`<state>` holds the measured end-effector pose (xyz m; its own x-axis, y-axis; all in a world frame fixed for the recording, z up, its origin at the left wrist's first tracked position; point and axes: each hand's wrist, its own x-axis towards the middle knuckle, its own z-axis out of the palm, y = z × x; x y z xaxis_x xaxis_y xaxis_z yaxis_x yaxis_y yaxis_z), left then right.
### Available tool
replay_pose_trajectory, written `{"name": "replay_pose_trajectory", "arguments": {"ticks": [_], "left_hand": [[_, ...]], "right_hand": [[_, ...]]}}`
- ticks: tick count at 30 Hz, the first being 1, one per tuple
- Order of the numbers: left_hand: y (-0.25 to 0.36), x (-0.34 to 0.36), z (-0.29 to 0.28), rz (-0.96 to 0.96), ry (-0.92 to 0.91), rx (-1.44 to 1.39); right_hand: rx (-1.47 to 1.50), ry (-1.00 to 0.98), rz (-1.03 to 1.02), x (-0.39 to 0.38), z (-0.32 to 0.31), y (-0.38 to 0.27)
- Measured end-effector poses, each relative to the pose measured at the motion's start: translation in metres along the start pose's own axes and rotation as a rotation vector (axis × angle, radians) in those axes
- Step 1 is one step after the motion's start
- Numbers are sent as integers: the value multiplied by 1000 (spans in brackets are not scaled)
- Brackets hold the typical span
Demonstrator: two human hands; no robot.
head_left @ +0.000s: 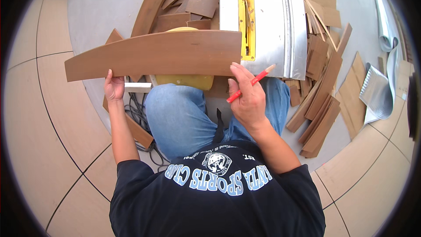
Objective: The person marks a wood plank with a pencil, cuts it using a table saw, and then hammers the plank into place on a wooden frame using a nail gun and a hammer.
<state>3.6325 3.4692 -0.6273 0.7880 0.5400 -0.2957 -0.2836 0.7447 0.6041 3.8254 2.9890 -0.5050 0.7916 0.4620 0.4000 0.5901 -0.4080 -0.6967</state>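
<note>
A long brown wooden board (pixel 171 55) lies across in front of me, wide at its right end and narrowing along a curve to the left. My left hand (pixel 115 87) grips its lower edge near the left end, thumb on the face and fingers behind. At the lower right corner, my right hand (pixel 251 101) touches the board with its fingertips. That same hand holds a red pencil (pixel 259 77), its bare wooden tip pointing up and right. The board's right end meets the silver table saw top (pixel 267 30), beside the yellow slot plate (pixel 247 55).
Brown board offcuts (pixel 202 3) are heaped behind the board; more planks (pixel 322 87) pile up right of the saw. Black cable (pixel 137 105) coils by my left knee. A silver foil sheet (pixel 380 92) curls at far right. Grey sheeting (pixel 105 8) covers part of the tiled floor.
</note>
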Motion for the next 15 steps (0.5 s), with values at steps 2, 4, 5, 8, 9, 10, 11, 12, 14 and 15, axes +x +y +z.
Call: {"name": "replay_pose_trajectory", "arguments": {"ticks": [2,4,5,8,9,10,11,12,14,15], "left_hand": [[11,-4,6,24,-19,-5],[27,-6,12,25,-103,-65],[32,-9,17,26,-108,-65],[41,-17,42,41,-185,-91],[42,-21,51,62,-181,-80],[41,-23,60,82,-176,-69],[40,-24,68,80,-179,-72],[39,-28,80,91,-192,-88],[34,-31,87,98,-202,-102],[31,-28,90,95,-257,-197]], "right_hand": [[23,101,149,4,-29,10],[113,149,270,18,-50,12],[139,167,296,27,-52,13],[636,142,523,56,-44,2],[667,128,542,64,-40,1],[664,131,539,68,-42,4],[719,45,619,71,-44,7],[778,-46,699,73,-45,6],[764,2,652,76,-49,1],[877,-14,730,76,-55,-1]]}}
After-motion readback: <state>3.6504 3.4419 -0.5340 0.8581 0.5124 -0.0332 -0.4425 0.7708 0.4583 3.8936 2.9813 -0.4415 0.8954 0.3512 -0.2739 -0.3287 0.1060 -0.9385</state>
